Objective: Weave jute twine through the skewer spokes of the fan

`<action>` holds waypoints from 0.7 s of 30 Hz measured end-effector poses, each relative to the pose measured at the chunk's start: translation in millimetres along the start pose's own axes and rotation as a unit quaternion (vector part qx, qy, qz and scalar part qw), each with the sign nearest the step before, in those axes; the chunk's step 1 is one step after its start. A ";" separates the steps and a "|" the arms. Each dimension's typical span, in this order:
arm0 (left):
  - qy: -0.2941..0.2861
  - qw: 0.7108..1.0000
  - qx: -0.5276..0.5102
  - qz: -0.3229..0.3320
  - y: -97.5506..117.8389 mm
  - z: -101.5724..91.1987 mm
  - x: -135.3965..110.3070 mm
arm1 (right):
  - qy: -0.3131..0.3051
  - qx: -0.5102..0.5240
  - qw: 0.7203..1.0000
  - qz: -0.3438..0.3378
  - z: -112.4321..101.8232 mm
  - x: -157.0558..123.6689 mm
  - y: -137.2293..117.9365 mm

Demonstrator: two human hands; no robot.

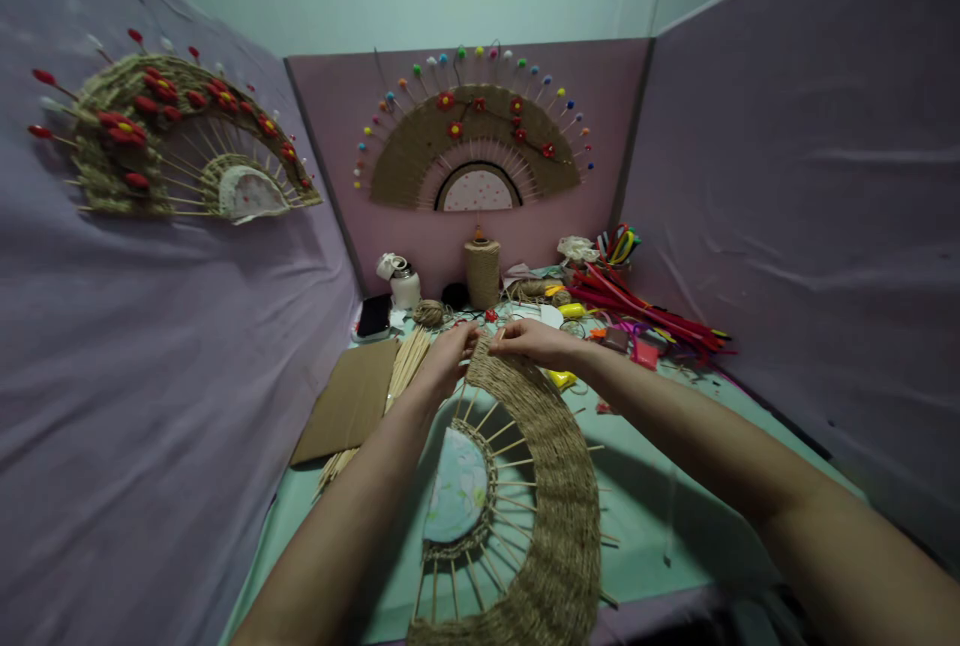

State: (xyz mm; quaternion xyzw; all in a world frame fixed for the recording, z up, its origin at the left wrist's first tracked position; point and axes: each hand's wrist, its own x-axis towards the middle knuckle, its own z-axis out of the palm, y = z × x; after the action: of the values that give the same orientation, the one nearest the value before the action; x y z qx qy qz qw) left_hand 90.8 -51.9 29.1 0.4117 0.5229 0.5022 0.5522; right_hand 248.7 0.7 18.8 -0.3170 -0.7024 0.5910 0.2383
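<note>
A half-round fan woven of jute twine on wooden sticks (pixel 551 486) lies on the green table (pixel 652 536), with a pale paper half-disc (pixel 456 486) at its centre. My left hand (pixel 448 358) and my right hand (pixel 534 341) meet at the fan's far end. Both have their fingers pinched together on the twine at the weave's edge. What exactly sits between the fingertips is too small to make out.
A bundle of bare sticks (pixel 401 376) and a cardboard sheet (pixel 349 403) lie to the left. A twine spool (pixel 482 271), a twine ball (pixel 429 313), a phone (pixel 374 316), a white jar (pixel 403 284) and red pipe cleaners (pixel 645 311) crowd the back. Finished fans (pixel 472 141) hang on purple partitions.
</note>
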 end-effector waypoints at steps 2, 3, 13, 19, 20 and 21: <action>0.011 1.000 0.009 0.020 -0.6 3.1 0.9 | -0.011 -0.004 1.000 -0.003 -1.3 -0.1 0.4; 0.018 0.999 0.010 0.031 -1.2 4.5 1.1 | -0.014 -0.010 1.000 -0.004 -2.4 -0.4 0.6; 0.045 0.998 -0.035 0.036 -2.8 6.6 -2.6 | 0.046 0.018 0.999 -0.005 -19.1 -4.9 7.2; 0.046 0.996 -0.058 0.041 -6.7 5.0 -2.6 | 0.114 -0.128 0.982 -0.075 -20.3 -5.1 -1.6; 0.046 0.996 -0.060 0.041 -7.3 4.7 -2.4 | 0.134 -0.147 0.975 -0.094 -19.9 -3.9 -2.9; 0.046 0.996 -0.060 0.041 -7.8 4.4 -2.0 | 0.154 -0.163 0.968 -0.115 -19.4 -2.5 -3.8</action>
State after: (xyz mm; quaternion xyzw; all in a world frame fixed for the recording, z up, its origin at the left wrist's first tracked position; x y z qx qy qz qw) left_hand 96.2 -54.8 22.3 0.3754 0.4987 0.5735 0.5305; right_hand 263.6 11.7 26.3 -0.3561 -0.7758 0.3813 0.3549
